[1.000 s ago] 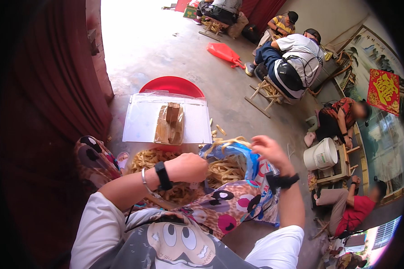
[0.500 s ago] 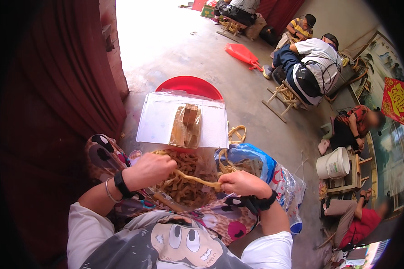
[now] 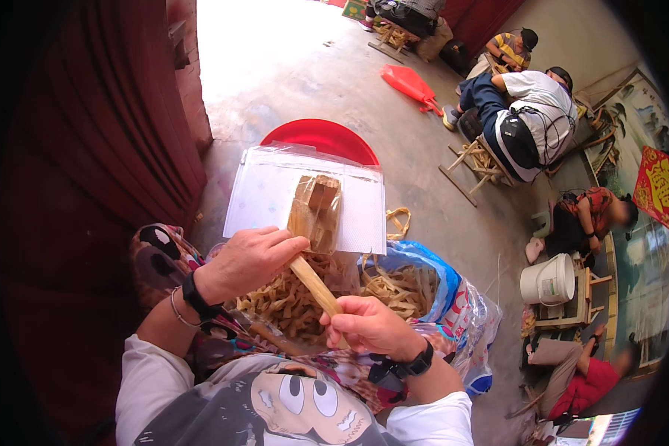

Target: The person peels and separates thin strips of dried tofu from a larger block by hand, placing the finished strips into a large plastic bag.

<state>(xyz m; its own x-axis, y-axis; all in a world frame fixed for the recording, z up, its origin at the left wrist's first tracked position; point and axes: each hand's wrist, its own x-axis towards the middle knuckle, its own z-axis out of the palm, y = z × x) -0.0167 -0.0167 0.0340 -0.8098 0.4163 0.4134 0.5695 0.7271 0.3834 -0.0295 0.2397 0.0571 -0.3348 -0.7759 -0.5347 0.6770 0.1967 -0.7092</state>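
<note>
A flat tan strip [image 3: 314, 285] stretches on a slant between my hands, wide and smooth now. My left hand [image 3: 253, 259] pinches its upper end, and my right hand [image 3: 373, 325] grips the lower end between thumb and fingers. Beneath them lies a heap of curled tan strips [image 3: 286, 306] over my lap. Just beyond my left hand, a wooden-looking block [image 3: 317, 215] wrapped in clear film rests on a white board [image 3: 260, 193]. More strips [image 3: 394, 290] fill an open blue and white plastic bag [image 3: 447, 279] to the right.
A red basin [image 3: 320, 132] shows behind the board. A loop of strip [image 3: 398, 221] lies on the floor. To the right stand a white bucket [image 3: 548, 281] and a wooden stool [image 3: 479, 163] with a seated person. Other people sit along the wall; a red bag [image 3: 410, 85] lies farther off.
The strip was narrow and twisted and held nearly level; now it is flat, wider and slanted. My left hand moved slightly right and up, my right hand lower and closer to it.
</note>
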